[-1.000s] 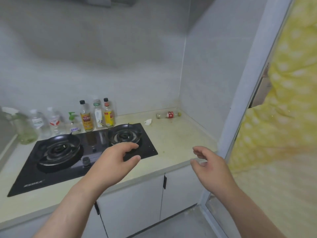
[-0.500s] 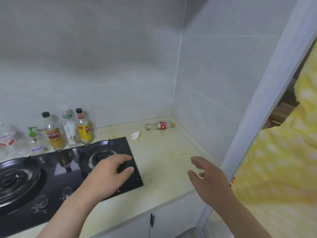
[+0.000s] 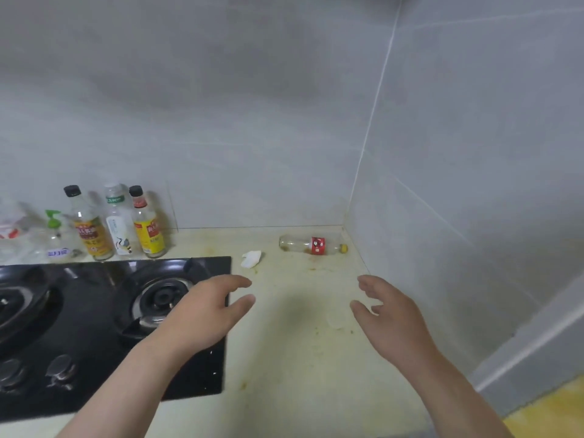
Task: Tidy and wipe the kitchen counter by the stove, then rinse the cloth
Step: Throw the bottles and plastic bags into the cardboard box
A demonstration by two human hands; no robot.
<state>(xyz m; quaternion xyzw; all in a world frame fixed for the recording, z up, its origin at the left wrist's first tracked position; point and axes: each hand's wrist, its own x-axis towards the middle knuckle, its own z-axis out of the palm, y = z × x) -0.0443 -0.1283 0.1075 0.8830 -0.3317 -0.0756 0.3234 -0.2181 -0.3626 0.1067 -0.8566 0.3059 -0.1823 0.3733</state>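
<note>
Cream counter, tidying step judged current: left hand and right hand spread empty, tissue and bottle beyond them to be lifted next.

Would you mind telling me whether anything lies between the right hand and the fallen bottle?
Nothing visible: only bare, stained counter separates the right hand from the bottle; the crumpled tissue lies off to the left.

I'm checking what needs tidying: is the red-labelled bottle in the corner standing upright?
No, the red-labelled bottle lies on its side on the counter.
</note>
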